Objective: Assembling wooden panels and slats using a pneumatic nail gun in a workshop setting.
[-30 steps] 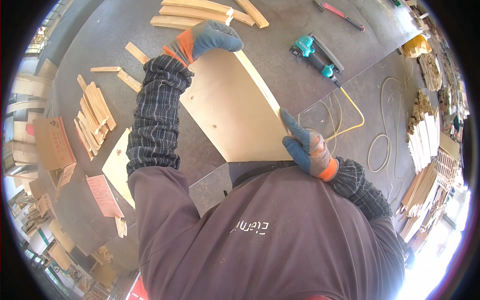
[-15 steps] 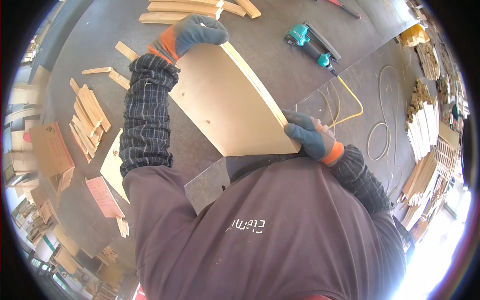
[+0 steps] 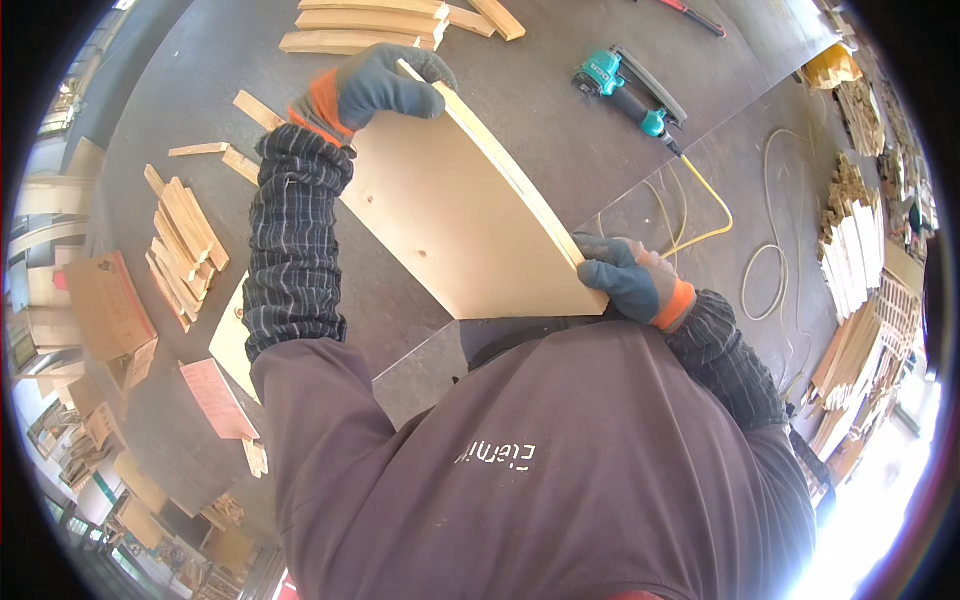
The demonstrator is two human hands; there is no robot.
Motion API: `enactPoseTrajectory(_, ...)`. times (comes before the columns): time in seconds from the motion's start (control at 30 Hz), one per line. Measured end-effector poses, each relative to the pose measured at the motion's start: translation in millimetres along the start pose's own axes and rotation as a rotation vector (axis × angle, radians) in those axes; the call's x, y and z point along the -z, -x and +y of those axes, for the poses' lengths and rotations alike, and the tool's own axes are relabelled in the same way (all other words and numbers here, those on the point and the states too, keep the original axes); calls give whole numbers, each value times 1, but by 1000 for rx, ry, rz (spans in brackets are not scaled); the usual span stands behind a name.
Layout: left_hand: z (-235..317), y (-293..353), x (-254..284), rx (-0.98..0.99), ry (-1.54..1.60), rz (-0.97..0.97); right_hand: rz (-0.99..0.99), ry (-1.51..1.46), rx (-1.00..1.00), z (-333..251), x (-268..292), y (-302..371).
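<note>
A pale wooden board [image 3: 455, 220] with a lighter strip of wood [image 3: 510, 170] along its long edge is tilted up in front of my body. My left hand [image 3: 385, 85], in a grey-blue glove with an orange cuff, is closed on the board's far corner, fingers curled over the edge. My right hand [image 3: 635, 280], gloved the same way, grips the near end of that edge, thumb on the strip side. Beyond my right hand lies a teal pneumatic nail gun [image 3: 625, 90], joined to a yellow air hose [image 3: 710, 190]. The board's underside is hidden.
Curved wooden strips [image 3: 365, 20] lie at the far side of the dark table [image 3: 540, 80]. Thin wood pieces [image 3: 185, 245], a pink paper sheet [image 3: 218, 398] and a cardboard box [image 3: 108, 305] are at left. Wood stacks [image 3: 850, 250] stand at right; a red-handled tool [image 3: 695, 15] lies far right.
My left hand has shifted slightly nearer, and its fingers have changed position on the board's corner. The board stays held in both hands, at almost the same tilt.
</note>
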State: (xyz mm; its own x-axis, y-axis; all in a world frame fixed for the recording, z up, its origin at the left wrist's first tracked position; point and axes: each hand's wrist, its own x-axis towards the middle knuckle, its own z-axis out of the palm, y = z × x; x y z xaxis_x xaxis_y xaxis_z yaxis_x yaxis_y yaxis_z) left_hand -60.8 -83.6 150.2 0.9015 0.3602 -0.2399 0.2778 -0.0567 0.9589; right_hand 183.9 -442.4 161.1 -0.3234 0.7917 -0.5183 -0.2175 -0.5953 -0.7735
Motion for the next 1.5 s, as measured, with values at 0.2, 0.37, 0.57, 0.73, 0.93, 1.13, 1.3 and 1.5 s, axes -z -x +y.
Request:
enactPoseTrajectory(0.2,7,9,-2,19,-3,35,-2,25,-8,-5,0,0)
enactPoseTrajectory(0.37,25,12,-1,79,-28,-2,-20,61,2,-2,6,-2)
enactPoseTrajectory(0.57,29,22,-4,117,-15,49,103,168,149,-17,43,-8)
enactPoseTrajectory(0.73,32,18,8,213,-165,30,813,1058,403,13,205,-52)
enactPoseTrajectory(0.93,-11,10,13,383,-365,168,928,1630,280,21,304,-123)
enactPoseTrajectory(1.13,-53,-1,16,531,-497,245,727,1655,-140,20,335,-170)
enactPoseTrajectory(1.3,-102,-10,-2,575,-441,205,621,1260,107,-4,315,-155)
enactPoseTrajectory(1.5,-145,-11,-19,588,-374,184,442,594,86,-7,223,-81)
